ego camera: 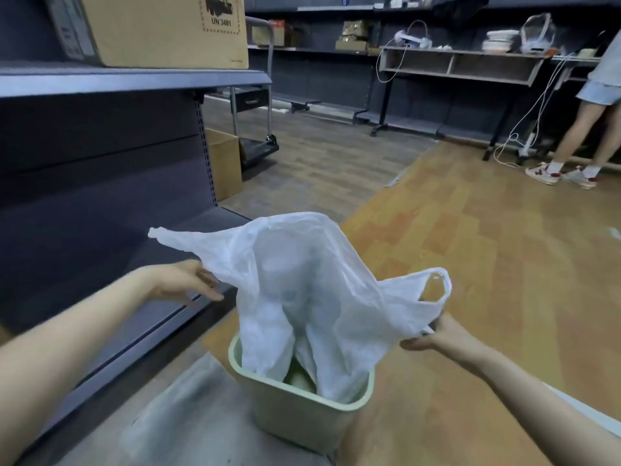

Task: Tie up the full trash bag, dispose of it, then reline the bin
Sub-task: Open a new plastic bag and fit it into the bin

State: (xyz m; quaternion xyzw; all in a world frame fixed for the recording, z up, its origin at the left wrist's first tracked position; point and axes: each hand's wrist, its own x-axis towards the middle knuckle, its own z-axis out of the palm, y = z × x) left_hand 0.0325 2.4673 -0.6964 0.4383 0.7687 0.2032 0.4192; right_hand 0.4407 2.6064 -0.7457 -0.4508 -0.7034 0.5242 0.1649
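Note:
A pale green bin (302, 412) stands on the floor at lower centre. A thin white plastic bag (302, 284) billows open above it, its lower part hanging down inside the bin. My right hand (440, 338) pinches the bag's right edge just below its loop handle (435, 285). My left hand (188, 280) is at the bag's left flap, fingers spread and touching its underside; whether it grips is unclear. Something pale shows at the bin's bottom.
Dark metal shelving (100, 163) runs along the left, with a cardboard box (158, 28) on top and another box (223, 163) on the floor. A trolley (255, 129) stands behind. Another person's legs (578, 136) are at far right by a desk (463, 62) with cables.

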